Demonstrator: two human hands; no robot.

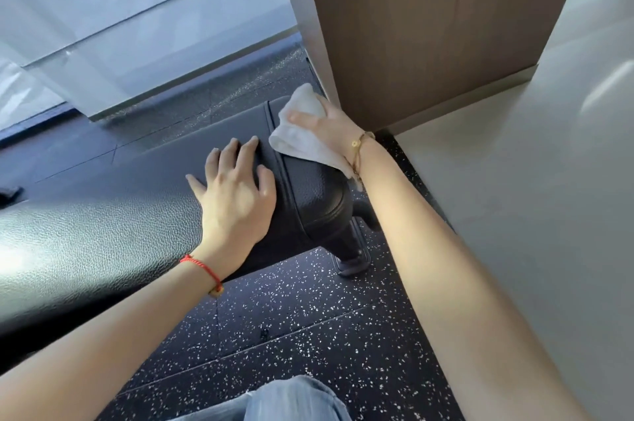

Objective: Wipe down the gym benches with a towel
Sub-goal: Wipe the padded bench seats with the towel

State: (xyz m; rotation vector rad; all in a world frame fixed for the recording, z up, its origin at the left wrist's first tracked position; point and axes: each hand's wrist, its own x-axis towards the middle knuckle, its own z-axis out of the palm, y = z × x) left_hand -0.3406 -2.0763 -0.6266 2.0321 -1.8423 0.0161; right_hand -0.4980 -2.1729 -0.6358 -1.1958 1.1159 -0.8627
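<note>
A black padded gym bench (103, 214) runs from the left edge to the middle, its rounded end near a wooden wall. My left hand (236, 194) lies flat on the bench top with fingers spread, a red string on its wrist. My right hand (329, 125) presses a white towel (302, 132) onto the far end of the bench pad. The towel is crumpled and drapes over the pad's end toward my right wrist, which wears a gold bracelet.
A brown wooden panel (429, 25) and a pale wall (549, 197) stand close on the right. The bench leg (350, 249) rests on dark speckled rubber floor (308, 334). A glass partition (137, 25) rises behind the bench. My jeans-clad knee (291, 400) shows at the bottom.
</note>
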